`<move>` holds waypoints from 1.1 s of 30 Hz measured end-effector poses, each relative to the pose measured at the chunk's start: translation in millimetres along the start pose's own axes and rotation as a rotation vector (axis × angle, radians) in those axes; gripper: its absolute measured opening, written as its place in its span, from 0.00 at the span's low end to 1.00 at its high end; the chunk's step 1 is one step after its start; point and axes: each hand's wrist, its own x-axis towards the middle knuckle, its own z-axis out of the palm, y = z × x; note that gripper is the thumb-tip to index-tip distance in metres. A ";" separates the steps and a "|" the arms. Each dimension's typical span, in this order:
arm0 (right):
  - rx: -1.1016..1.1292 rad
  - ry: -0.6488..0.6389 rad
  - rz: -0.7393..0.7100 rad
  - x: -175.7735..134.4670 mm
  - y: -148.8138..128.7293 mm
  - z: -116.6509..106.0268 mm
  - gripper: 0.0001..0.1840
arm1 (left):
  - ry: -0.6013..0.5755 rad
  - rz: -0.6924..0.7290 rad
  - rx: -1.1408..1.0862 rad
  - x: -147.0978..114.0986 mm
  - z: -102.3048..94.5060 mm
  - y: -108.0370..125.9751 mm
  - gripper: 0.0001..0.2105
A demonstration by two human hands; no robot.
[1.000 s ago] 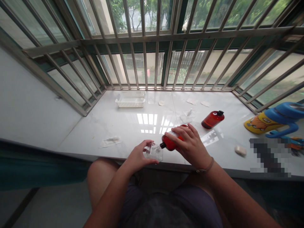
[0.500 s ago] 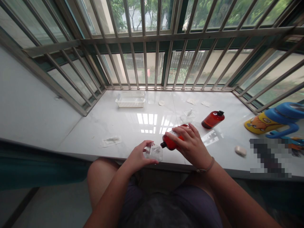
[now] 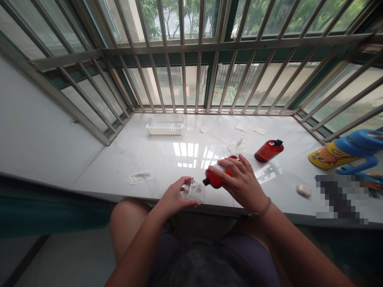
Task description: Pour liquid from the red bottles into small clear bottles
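Observation:
My left hand point(image 3: 177, 195) grips a small clear container point(image 3: 191, 193) between thumb and fingers, above the front edge of the white counter. In my right hand point(image 3: 237, 175) is a red bottle point(image 3: 213, 179) with a pale label, tilted so that its dark neck points down to the left. The neck's tip is close to the container's right side; I cannot tell whether they touch or whether liquid is flowing. A second red bottle point(image 3: 268, 151) with a black top stands beyond my right hand, holding some dark liquid.
A white perforated basket point(image 3: 165, 129) sits at the back left. A clear piece point(image 3: 237, 144) lies beyond my hands, and a wrinkled white tissue point(image 3: 139, 178) lies left. To the right are a beige bar point(image 3: 303, 190) and a blue-yellow flask point(image 3: 329, 151). Window bars point(image 3: 209, 83) close off the back.
Almost nothing differs. Both hands keep hold of the container and the tilted bottle in the same place; the view has shifted very slightly.

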 end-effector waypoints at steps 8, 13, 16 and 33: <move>-0.012 0.015 -0.005 -0.4 1.6 -0.9 0.30 | 0.002 0.003 -0.008 1.3 0.6 1.6 0.40; -0.008 0.035 -0.018 1.6 1.9 -2.8 0.30 | 0.000 0.000 -0.011 1.3 1.0 -1.1 0.40; -0.010 0.045 -0.022 2.9 1.8 -4.1 0.30 | 0.001 -0.005 -0.020 1.6 1.5 -2.2 0.40; -0.018 0.046 -0.026 5.4 3.5 -5.7 0.31 | 0.013 -0.014 -0.063 3.0 4.7 -5.2 0.40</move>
